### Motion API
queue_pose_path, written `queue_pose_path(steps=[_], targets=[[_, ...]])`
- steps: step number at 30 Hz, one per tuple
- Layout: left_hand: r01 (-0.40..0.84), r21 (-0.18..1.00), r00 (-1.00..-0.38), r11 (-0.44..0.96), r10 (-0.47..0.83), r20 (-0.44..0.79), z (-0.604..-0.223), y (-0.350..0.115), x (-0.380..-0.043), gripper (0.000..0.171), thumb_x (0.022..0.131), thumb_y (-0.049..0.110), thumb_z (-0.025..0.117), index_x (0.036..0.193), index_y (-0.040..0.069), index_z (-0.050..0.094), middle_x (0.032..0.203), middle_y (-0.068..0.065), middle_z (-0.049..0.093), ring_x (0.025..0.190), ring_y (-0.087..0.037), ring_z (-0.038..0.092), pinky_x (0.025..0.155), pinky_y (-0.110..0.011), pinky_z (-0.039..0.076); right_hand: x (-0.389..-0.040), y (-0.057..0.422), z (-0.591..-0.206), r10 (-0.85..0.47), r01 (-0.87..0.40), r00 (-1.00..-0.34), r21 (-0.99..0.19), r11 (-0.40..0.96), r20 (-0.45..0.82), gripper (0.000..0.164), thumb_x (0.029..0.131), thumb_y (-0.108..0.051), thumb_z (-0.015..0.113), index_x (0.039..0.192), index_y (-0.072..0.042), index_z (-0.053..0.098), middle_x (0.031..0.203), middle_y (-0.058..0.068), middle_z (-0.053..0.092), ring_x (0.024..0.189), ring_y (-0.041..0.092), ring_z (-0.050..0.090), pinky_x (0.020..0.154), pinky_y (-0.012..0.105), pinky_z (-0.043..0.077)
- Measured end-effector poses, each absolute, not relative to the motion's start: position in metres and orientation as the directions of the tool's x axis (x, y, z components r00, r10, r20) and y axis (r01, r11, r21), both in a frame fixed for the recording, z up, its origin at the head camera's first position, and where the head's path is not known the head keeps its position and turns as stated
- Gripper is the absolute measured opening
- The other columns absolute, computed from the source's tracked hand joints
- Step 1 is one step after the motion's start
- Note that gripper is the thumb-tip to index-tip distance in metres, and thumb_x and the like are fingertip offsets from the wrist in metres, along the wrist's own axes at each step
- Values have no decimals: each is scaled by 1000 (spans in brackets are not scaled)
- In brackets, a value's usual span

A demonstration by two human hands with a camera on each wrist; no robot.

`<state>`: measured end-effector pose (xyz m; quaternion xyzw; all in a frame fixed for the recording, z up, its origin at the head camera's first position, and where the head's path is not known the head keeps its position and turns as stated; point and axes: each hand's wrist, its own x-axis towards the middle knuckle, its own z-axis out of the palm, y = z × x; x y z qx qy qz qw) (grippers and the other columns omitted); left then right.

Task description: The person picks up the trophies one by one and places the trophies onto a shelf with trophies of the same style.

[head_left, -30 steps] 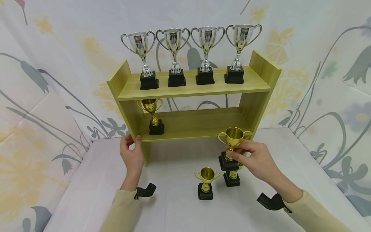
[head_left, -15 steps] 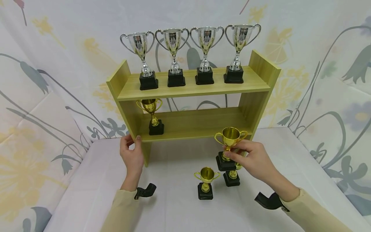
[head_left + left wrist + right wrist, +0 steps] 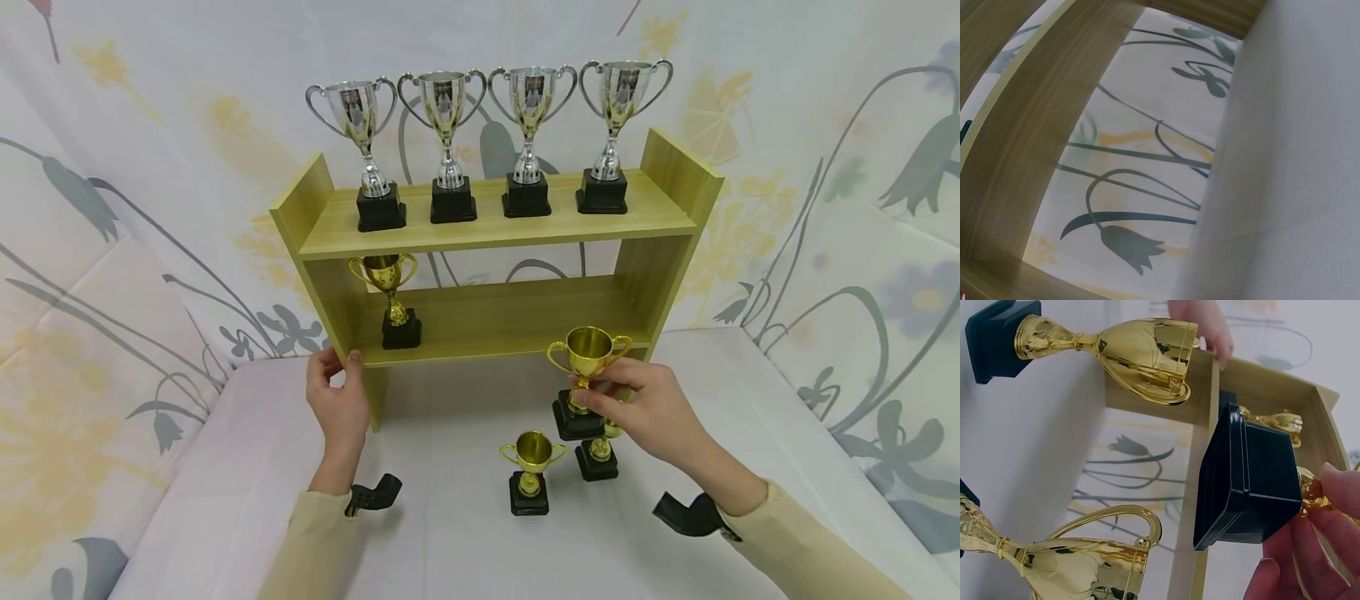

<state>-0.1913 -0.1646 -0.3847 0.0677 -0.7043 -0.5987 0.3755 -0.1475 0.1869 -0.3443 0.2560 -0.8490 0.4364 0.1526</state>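
My right hand (image 3: pixel 637 404) pinches a small gold trophy cup (image 3: pixel 588 350) by its stem, just in front of the middle shelf board and above the table. In the right wrist view its black base (image 3: pixel 1250 481) faces the camera, with thumb and fingers around the stem. My left hand (image 3: pixel 337 408) grips the lower left side of the wooden shelf (image 3: pixel 487 321), thumb at the front edge. Another gold trophy (image 3: pixel 401 329) stands at the left end of the middle board. Two more gold trophies are on the table, one nearer (image 3: pixel 529 492), one partly hidden behind my right hand (image 3: pixel 597 461).
Several silver trophies (image 3: pixel 527 196) with black bases stand in a row on the top board. The shelf's raised side panels (image 3: pixel 684 175) flank that row. White cloth (image 3: pixel 450 533) covers the table, and a flower-printed curtain (image 3: pixel 150 100) hangs behind.
My right hand has moved slightly left with the gold trophy along the front of the shelf. The left hand keeps its hold on the shelf side. The view has shifted a little.
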Motion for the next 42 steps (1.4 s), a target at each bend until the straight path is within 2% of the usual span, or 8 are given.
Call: queue_pose_path(steps=[4, 12, 14, 22, 32, 42], targets=[[379, 881, -695, 284, -541, 474, -386, -165, -193, 18, 96, 0, 58, 109, -13, 57, 100, -21, 54, 91, -9, 48, 82, -28, 37, -149, 186, -344, -305, -566, -824, -667, 484, 477, 12, 85, -6, 78, 95, -12, 78, 89, -7, 72, 71, 9, 63, 60, 25, 52], [399, 870, -683, 291, -538, 493, -387, -165, -194, 18, 95, -1, 59, 109, -13, 58, 100, -21, 54, 90, -8, 47, 86, -46, 38, -148, 183, -342, -321, -588, -809, -665, 461, 492, 12, 85, -6, 78, 96, -11, 78, 91, -5, 72, 72, 9, 63, 62, 24, 53], [400, 869, -683, 291, -538, 494, -387, -164, -194, 18, 96, -1, 58, 109, -14, 57, 100, -22, 54, 90, -8, 47, 86, -45, 38, -148, 182, -341, -322, -588, -809, -667, 457, 493, 12, 85, -6, 78, 96, -11, 78, 91, -5, 72, 71, 9, 63, 62, 24, 53], [388, 873, -686, 294, -541, 487, -386, -164, -194, 19, 96, -1, 58, 110, -13, 57, 101, -23, 54, 90, -9, 47, 82, -27, 35, -149, 179, -340, -308, -553, -833, -689, 468, 459, 11, 86, -7, 77, 95, -12, 78, 92, -5, 73, 73, 11, 63, 63, 25, 53], [368, 884, -695, 290, -546, 468, -386, -163, -193, 19, 97, 1, 58, 110, -12, 57, 99, -16, 53, 91, -8, 46, 81, -27, 36, -150, 178, -337, -304, -539, -842, -700, 468, 445, 11, 86, -8, 76, 96, -11, 78, 93, -4, 73, 74, 11, 63, 63, 26, 53], [365, 884, -697, 293, -544, 468, -387, -163, -193, 20, 97, 2, 58, 112, -12, 57, 101, -20, 53, 91, -9, 46, 83, -30, 36, -150, 177, -332, -305, -545, -838, -704, 455, 452, 10, 87, -8, 76, 97, -10, 78, 92, -3, 73, 74, 11, 63, 62, 25, 52]])
